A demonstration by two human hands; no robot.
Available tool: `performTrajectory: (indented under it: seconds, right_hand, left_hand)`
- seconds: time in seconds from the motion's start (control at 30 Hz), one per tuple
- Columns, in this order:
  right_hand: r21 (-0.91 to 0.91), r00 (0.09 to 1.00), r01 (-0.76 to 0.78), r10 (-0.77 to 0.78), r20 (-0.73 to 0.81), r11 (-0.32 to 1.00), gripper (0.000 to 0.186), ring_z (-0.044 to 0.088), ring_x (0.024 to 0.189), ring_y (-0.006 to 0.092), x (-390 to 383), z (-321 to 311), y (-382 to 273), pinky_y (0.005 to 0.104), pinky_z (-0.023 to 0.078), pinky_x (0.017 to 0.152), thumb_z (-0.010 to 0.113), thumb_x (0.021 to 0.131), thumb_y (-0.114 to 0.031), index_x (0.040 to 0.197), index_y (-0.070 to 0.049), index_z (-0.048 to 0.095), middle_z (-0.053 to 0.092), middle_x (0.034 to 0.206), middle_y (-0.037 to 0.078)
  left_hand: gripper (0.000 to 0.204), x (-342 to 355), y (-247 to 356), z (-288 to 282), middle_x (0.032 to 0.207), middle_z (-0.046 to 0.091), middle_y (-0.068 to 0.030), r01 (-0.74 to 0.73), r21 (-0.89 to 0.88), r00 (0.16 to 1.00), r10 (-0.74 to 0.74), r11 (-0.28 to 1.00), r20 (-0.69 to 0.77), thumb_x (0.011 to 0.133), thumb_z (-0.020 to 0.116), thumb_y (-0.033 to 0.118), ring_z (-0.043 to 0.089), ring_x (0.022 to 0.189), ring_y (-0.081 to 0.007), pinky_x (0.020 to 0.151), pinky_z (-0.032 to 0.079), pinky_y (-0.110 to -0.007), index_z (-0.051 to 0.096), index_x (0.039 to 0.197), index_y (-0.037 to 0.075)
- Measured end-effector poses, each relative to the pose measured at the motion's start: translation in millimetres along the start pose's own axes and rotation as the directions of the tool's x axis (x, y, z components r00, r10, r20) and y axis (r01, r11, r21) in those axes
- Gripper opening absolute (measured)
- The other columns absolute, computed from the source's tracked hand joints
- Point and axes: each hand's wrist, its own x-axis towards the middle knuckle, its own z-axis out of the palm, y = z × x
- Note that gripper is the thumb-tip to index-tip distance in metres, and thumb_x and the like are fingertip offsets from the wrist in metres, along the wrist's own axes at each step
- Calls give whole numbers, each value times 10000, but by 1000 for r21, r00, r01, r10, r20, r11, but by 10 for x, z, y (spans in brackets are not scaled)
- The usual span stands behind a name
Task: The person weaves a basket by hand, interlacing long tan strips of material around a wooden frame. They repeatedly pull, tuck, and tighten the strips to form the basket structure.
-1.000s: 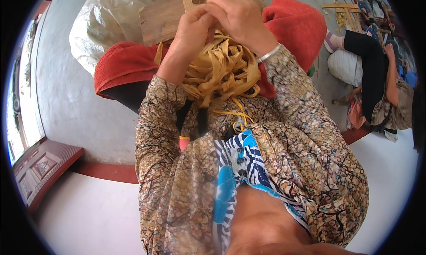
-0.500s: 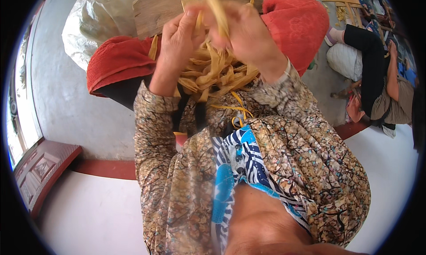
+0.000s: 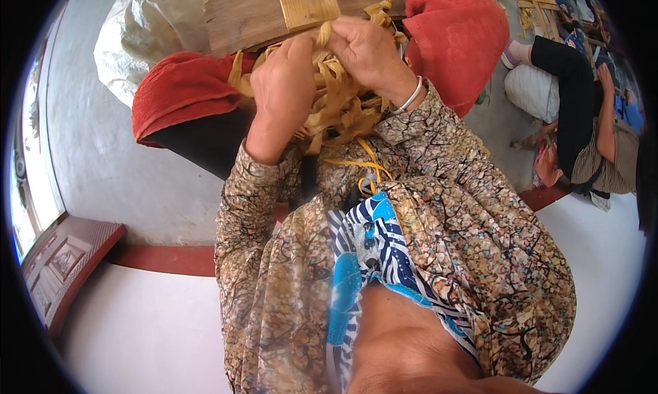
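My left hand [image 3: 282, 92] and my right hand [image 3: 370, 54] are close together over my lap, both with fingers closed. Between their fingertips is a pale yellow strip that looks like dried corn husk [image 3: 324, 34], its ends partly hidden by the fingers. Beneath and between the hands lies a loose heap of similar tan husk strips [image 3: 343, 116]. A few strips stick up beside my left hand and past my right. On my right wrist is a silver bangle [image 3: 412, 96].
Just beyond my hands lies a brown wooden board [image 3: 240, 20] with a lighter wood piece [image 3: 305, 3] on it. Red cloths [image 3: 185, 92] cover both knees. A white plastic sack [image 3: 144, 34] stands far left. At the right sits another person [image 3: 606, 144] beside a white bag [image 3: 533, 92].
Both hands have come down and nearer to me, baring the lighter wood piece. The raised, blurred husk strip is now low between the fingertips.
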Motion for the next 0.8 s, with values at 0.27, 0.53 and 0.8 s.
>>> performTrajectory:
  seconds: [0.27, 0.53, 0.8]
  right_hand:
    - [787, 755, -617, 278, 595, -8, 210, 600, 776, 97, -365, 137, -27, 246, 490, 712, 535, 932, -93, 1077, 11, 644, 663, 934, 35]
    - [471, 995, -93, 98, 15, 877, 193, 581, 1074, 208, -240, 122, -138, 291, 459, 913, 546, 891, -9, 1061, 14, 634, 592, 1216, 94]
    - [308, 945, 110, -4, -326, 945, 153, 585, 973, 286, 6, 149, -22, 352, 475, 837, 655, 843, -114, 960, -15, 664, 613, 1085, 128]
  left_hand:
    - [385, -186, 125, 10, 1069, 621, -168, 107, -296, 991, -77, 949, 109, 796, 590, -19, 620, 958, -313, 826, 496, -342, 590, 1181, -21]
    - [360, 91, 302, -260, 1006, 628, -185, 278, -389, 947, -183, 879, 263, 858, 596, 143, 613, 932, -335, 769, 483, -371, 575, 1177, -23]
    - [281, -63, 246, 104, 711, 567, -46, 676, -722, 678, -507, 147, 532, 997, 420, 185, 503, 583, -82, 488, 367, -197, 604, 955, -23]
